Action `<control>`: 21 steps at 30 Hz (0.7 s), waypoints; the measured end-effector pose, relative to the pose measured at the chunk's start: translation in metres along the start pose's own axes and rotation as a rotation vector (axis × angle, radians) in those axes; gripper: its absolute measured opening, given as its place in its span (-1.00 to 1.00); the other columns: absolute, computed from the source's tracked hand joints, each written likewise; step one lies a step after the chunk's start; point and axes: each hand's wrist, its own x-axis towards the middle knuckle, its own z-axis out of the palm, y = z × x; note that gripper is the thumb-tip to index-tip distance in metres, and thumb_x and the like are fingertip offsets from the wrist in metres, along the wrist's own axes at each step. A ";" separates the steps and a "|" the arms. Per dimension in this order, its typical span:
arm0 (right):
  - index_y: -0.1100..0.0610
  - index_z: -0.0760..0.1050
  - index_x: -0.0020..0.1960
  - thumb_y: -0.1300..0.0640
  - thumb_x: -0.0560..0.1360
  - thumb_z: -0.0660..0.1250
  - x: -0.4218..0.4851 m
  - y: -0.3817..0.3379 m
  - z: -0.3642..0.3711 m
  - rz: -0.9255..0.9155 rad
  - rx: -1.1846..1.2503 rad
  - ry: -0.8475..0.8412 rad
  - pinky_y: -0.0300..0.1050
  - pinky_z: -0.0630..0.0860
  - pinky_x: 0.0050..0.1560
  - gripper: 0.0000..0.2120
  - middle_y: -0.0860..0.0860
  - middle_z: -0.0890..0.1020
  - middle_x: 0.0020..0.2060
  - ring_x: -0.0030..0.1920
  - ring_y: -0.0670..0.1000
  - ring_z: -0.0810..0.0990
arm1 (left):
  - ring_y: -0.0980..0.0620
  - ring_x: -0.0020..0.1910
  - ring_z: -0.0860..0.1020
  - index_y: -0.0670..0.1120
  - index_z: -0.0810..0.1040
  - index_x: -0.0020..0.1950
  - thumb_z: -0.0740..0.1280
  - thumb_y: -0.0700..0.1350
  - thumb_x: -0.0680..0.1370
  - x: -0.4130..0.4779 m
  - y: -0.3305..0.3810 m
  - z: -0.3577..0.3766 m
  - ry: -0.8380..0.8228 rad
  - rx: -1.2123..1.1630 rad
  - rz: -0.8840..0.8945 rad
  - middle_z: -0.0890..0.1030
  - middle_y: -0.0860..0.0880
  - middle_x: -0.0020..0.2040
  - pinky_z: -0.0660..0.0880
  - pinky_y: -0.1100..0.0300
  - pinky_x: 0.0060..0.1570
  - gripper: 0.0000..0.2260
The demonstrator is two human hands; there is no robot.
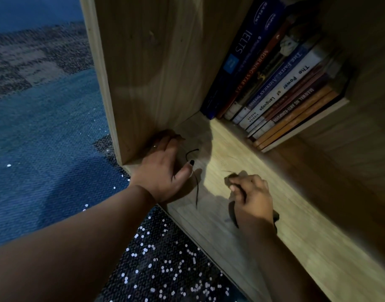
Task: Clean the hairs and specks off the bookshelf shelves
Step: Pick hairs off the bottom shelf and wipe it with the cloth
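A row of books (pixel 274 83) stood leaning to one side, spines outward. The dark blue one at the near end (pixel 241 51) read "IELTS"; beside it ran a reddish spine (pixel 251 70) marked "Morning Star". Further along, a white spine (pixel 281 90) read "The Power of Language", and several orange spines (pixel 300 114) closed the row. Blue carpet (pixel 45 138) covered the floor, with a dark patch (pixel 165 269) dotted in small white flecks.

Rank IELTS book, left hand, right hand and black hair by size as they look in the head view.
IELTS book, largest.
Left hand and right hand: close. The left looks slightly bigger, but the right is curled on a dark clump, so unsure.
Black hair, a thin strand by the left thumb, smallest.
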 end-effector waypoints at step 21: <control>0.08 0.63 0.05 0.24 0.51 0.32 0.058 -0.009 0.012 0.000 0.116 0.022 -0.10 0.43 0.17 -0.82 -0.05 0.45 -0.05 0.07 0.05 0.48 | -0.19 0.32 0.39 -0.01 0.22 0.50 -0.03 0.36 0.42 0.000 -0.001 0.002 -0.005 0.007 -0.004 0.33 -0.14 0.45 0.38 -0.01 0.23 -0.26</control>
